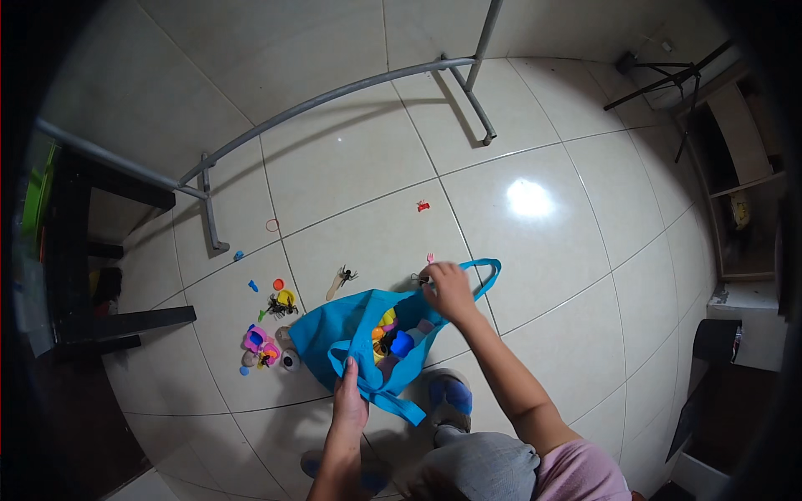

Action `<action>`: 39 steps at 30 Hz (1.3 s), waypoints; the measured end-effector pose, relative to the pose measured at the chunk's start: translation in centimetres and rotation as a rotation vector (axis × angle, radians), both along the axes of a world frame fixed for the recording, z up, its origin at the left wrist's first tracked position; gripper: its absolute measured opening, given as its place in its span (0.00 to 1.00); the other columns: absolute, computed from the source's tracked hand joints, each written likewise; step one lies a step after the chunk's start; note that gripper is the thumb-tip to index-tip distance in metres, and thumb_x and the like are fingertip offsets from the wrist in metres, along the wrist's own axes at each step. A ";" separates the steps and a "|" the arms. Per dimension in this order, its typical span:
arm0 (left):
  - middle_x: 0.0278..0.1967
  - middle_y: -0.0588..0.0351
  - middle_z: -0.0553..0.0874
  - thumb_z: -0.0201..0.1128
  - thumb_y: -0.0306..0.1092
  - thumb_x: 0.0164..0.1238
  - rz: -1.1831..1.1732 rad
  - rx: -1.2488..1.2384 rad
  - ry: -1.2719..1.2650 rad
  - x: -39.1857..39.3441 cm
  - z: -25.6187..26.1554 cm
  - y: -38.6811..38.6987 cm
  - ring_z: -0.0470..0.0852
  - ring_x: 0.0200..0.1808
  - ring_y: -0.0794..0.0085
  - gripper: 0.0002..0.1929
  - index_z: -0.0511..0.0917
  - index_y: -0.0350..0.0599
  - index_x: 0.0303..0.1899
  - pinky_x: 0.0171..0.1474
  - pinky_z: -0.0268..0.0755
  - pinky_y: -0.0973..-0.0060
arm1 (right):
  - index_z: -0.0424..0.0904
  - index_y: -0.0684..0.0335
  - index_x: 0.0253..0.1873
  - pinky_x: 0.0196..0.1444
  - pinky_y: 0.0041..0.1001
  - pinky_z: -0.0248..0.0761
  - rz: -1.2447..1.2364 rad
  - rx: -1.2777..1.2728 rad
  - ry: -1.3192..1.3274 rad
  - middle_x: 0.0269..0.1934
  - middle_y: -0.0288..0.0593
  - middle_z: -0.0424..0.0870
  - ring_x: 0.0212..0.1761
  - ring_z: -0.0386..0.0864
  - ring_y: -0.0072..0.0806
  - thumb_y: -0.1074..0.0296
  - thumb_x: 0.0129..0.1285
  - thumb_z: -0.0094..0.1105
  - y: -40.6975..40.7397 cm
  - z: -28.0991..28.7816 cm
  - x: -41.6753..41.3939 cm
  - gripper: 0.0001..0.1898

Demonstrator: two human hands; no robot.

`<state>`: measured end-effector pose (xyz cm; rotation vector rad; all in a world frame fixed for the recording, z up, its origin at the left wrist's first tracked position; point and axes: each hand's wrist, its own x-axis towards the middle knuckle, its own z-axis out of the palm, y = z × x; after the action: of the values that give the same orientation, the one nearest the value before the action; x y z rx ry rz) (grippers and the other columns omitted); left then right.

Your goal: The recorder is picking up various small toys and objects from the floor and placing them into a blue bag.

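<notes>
A blue fabric tote bag (335,329) lies tilted on the floor before me, its mouth turned toward me. My left hand (351,404) grips the near rim beside a handle, thumb on top. Inside show a dark blue plastic piece (402,344), an orange piece (377,333), yellow pieces and a dark spider-like toy. My right hand (450,291) is over the bag's far right rim with bent fingers. A black binder clip (418,279) lies at its fingertips; whether they grip it is unclear. Just beyond is a small pink toy fork (430,257).
Left of the bag lie plastic spiders (283,306), a pink toy cup (254,338) and a white round object (290,360). Farther off are a wooden stick (335,287) and a red clip (423,206). A grey metal rack (326,94) spans the back; a black wooden frame (144,322) stands left.
</notes>
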<state>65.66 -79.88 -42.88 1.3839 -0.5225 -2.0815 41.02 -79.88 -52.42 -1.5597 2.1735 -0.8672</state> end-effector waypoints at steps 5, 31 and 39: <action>0.60 0.54 0.69 0.49 0.49 0.69 -0.086 0.022 -0.013 1.1 -0.1 -0.4 0.69 0.60 0.64 0.27 0.61 0.39 0.61 0.62 0.60 0.66 | 0.74 0.61 0.34 0.40 0.42 0.68 0.086 0.331 0.167 0.31 0.48 0.79 0.37 0.77 0.44 0.60 0.53 0.55 3.4 -2.1 -1.2 0.10; 0.56 0.55 0.73 0.54 0.49 0.66 -0.136 0.086 -0.002 0.0 -2.0 -0.4 0.71 0.58 0.67 0.27 0.65 0.41 0.59 0.59 0.64 0.67 | 0.72 0.63 0.34 0.31 0.23 0.66 0.204 0.229 -0.895 0.25 0.37 0.73 0.27 0.72 0.23 0.74 0.51 0.53 5.5 7.1 5.2 0.05; 0.56 0.55 0.73 0.54 0.49 0.66 -0.132 0.086 0.001 -0.5 -1.6 -0.5 0.71 0.57 0.69 0.26 0.66 0.40 0.58 0.59 0.63 0.70 | 0.76 0.60 0.39 0.40 0.34 0.69 -0.186 -0.088 -0.107 0.37 0.48 0.73 0.37 0.73 0.43 0.71 0.52 0.59 -2.3 -3.6 -4.0 0.08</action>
<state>65.15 -80.36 -44.46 1.4313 -0.5429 -2.2329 36.97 -82.20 -56.03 -1.3309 2.2565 -1.0905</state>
